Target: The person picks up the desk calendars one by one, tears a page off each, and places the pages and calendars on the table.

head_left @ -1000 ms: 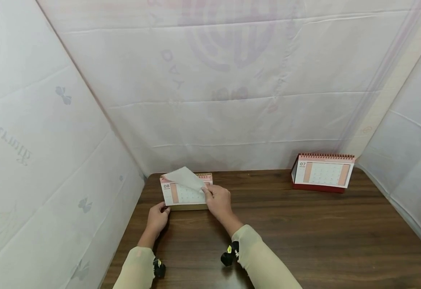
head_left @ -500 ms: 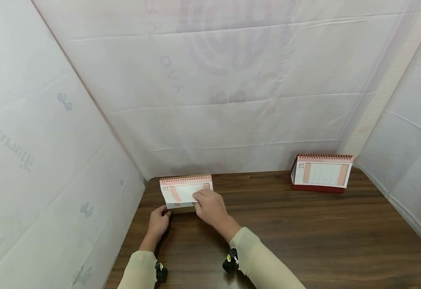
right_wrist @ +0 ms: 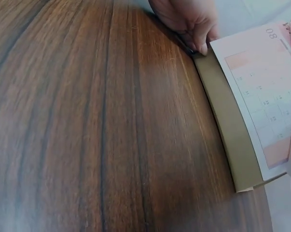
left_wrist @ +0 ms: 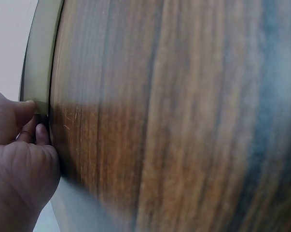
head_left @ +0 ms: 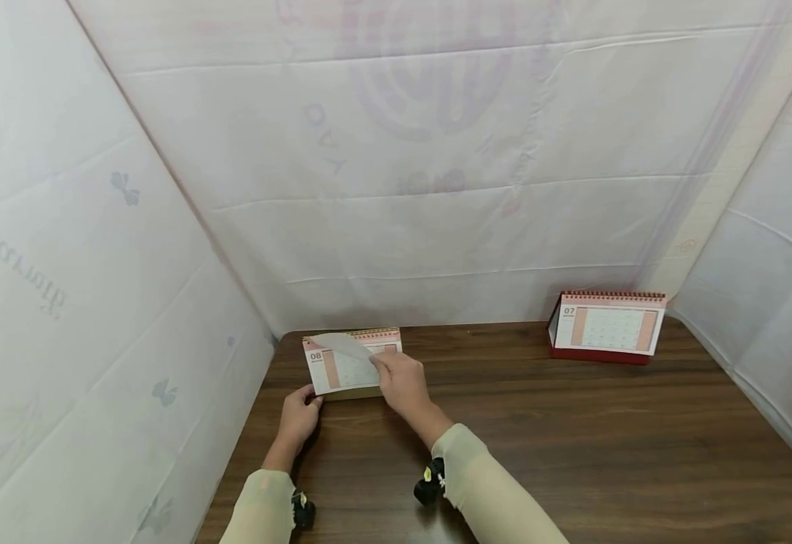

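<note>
We find the left hand [head_left: 299, 415] gripping the near left corner of a spiral-bound desk calendar [head_left: 341, 378], its thumb on the gold base [head_left: 348, 394] and its other fingers curled in at the end of it. The right hand [head_left: 404, 381] pinches a loose corner of one lifted page [head_left: 343, 344], which bows diagonally across the sheet marked 08. We cannot tell from these views whether more than one leaf is caught in that pinch, nor read what the lifted page bears.

The calendar in hand stands tent-wise at the back left of the wood-grain table [head_left: 573, 453]. A second desk calendar [head_left: 610, 329], with a red base and showing 07, stands at the back right of the same table, well apart from both hands. White printed cloth [head_left: 396, 242] hangs behind the table.

In our judgement the chief hazard lies at the binding [head_left: 377, 332]: a sharp pull by the right hand could tear the page at its holes or snag it on the rings. Bending the sheet from one corner could leave a crease. Should the left hand slacken, the light stand would likely slide or tip on the table. A weak pinch could let the page drop back over the 08 sheet.
</note>
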`<move>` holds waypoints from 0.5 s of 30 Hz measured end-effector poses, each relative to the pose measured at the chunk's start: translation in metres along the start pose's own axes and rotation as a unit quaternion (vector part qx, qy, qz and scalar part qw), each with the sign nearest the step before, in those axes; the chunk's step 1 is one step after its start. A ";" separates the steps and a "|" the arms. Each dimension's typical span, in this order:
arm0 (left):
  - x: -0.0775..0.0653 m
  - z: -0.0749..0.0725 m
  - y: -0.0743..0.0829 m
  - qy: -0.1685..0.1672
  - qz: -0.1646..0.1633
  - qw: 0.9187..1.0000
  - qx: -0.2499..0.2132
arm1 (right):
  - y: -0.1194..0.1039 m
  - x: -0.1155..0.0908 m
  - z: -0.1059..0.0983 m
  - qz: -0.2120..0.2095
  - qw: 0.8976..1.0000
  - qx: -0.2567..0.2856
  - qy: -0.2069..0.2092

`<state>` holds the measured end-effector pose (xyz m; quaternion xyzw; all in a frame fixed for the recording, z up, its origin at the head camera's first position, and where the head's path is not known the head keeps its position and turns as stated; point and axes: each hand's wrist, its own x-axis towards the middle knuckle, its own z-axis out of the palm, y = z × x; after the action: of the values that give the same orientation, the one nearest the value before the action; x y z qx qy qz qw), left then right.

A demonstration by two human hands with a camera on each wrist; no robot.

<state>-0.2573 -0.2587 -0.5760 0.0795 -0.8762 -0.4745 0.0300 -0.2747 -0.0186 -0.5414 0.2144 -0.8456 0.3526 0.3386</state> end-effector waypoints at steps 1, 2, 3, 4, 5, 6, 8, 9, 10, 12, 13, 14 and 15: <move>0.000 0.001 0.000 -0.001 0.000 1.000 0.001 | 0.000 0.000 0.000 0.007 1.000 0.004 0.002; 0.000 0.001 0.001 -0.002 0.001 1.000 0.002 | 0.001 0.000 -0.001 0.013 1.000 0.008 0.006; 0.000 0.002 0.001 -0.003 0.001 1.000 0.003 | 0.002 0.000 -0.001 0.017 1.000 0.010 0.010; -0.001 0.002 0.001 -0.005 0.000 1.000 0.002 | 0.002 0.000 -0.001 0.020 1.000 0.011 0.015; -0.001 0.002 0.002 -0.006 -0.002 1.000 0.001 | 0.003 0.000 -0.001 0.022 0.999 0.014 0.022; -0.001 0.003 0.002 -0.007 -0.004 1.000 0.001 | 0.003 0.000 -0.001 0.022 0.999 0.015 0.029; -0.002 0.002 0.003 -0.011 -0.007 1.000 -0.001 | 0.002 0.000 -0.001 0.024 0.999 0.022 0.038; -0.002 0.001 0.003 -0.012 -0.009 1.000 -0.002 | 0.001 0.000 0.000 0.024 0.998 0.025 0.043; -0.003 0.001 0.003 -0.012 -0.011 1.000 -0.003 | 0.000 0.000 0.000 0.024 0.998 0.029 0.046; -0.004 -0.001 0.003 -0.013 -0.012 1.000 -0.002 | -0.001 0.000 0.001 0.025 0.998 0.038 0.047; -0.004 -0.002 0.003 -0.013 -0.012 1.000 0.000 | -0.001 0.000 0.001 0.027 0.998 0.041 0.046; -0.005 -0.002 0.003 -0.013 -0.012 1.000 0.000 | -0.001 0.000 0.001 0.030 0.998 0.043 0.044; -0.005 -0.003 0.003 -0.013 -0.012 1.000 0.001 | -0.001 0.000 0.001 0.035 0.998 0.045 0.041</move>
<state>-0.2520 -0.2585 -0.5717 0.0838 -0.8760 -0.4748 0.0129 -0.2744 -0.0202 -0.5412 0.1850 -0.8212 0.4100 0.3510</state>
